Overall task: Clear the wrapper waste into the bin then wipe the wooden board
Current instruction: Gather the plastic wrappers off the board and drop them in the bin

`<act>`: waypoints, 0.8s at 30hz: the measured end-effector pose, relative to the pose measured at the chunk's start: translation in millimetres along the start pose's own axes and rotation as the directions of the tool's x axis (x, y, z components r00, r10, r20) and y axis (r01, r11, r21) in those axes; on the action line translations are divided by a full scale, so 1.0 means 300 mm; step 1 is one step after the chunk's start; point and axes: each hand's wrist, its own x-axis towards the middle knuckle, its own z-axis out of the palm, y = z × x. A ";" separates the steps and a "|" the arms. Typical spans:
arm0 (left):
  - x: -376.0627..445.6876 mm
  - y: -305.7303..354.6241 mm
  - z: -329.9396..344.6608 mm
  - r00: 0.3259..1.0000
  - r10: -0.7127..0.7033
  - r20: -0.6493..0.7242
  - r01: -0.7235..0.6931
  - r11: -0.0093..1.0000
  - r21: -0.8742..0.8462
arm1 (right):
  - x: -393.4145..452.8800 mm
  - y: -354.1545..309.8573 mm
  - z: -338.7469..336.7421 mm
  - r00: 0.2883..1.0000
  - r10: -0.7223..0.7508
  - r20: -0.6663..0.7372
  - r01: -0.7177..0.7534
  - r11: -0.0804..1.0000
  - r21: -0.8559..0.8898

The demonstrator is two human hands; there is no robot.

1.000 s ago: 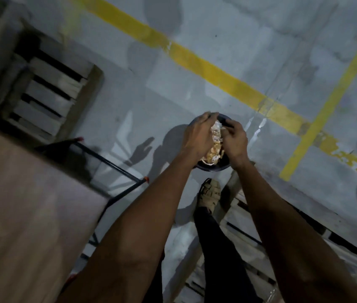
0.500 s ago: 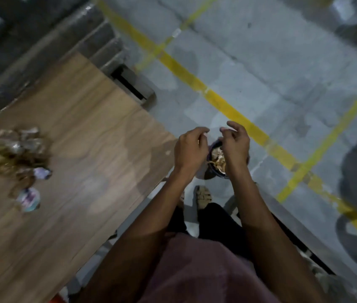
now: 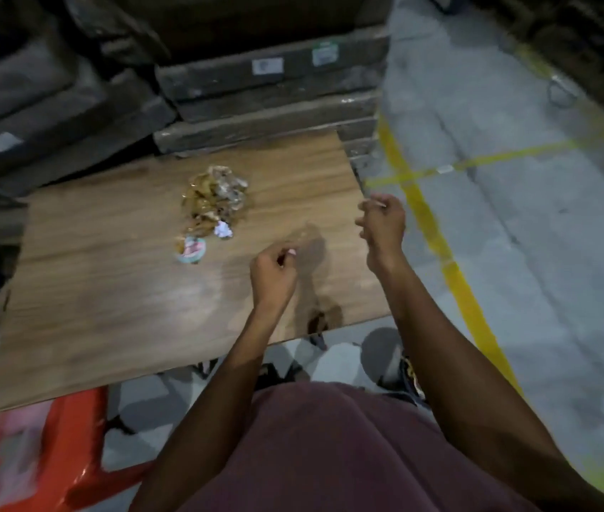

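On the wooden board (image 3: 108,290) sits the wrapper pile (image 3: 212,205), not yet binned. Left hand (image 3: 272,277) and right hand (image 3: 382,225) hang above, fingers loosely curled, holding nothing, ready to scoop more.

There is one view only — a wide-angle camera worn on the person's head, looking forward and steeply down. It sits close above the wooden board (image 3: 115,290), which fills the frame from 9 o'clock to the centre, with its edges bowed by the lens. The left hand (image 3: 272,277) and right hand (image 3: 382,223) reach in from 6 o'clock, both forearms running up from the bottom edge. From 1 to 4 o'clock the view takes in the grey floor (image 3: 552,271) — farther off and blurred.
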 end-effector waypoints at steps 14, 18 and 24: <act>0.366 -0.349 -0.571 0.978 -0.207 -0.003 0.207 0.978 0.019 | -0.187 0.160 0.750 0.982 0.083 0.167 -0.050 0.980 -0.193; 0.436 -0.408 -0.637 0.956 -0.290 0.048 0.288 0.956 0.050 | -0.233 0.179 0.820 0.981 0.113 0.160 -0.068 0.962 -0.265; 0.548 -0.488 -0.615 0.845 -0.528 0.080 0.513 0.844 0.157 | -0.146 0.196 0.849 0.969 0.212 0.127 -0.163 0.935 -0.316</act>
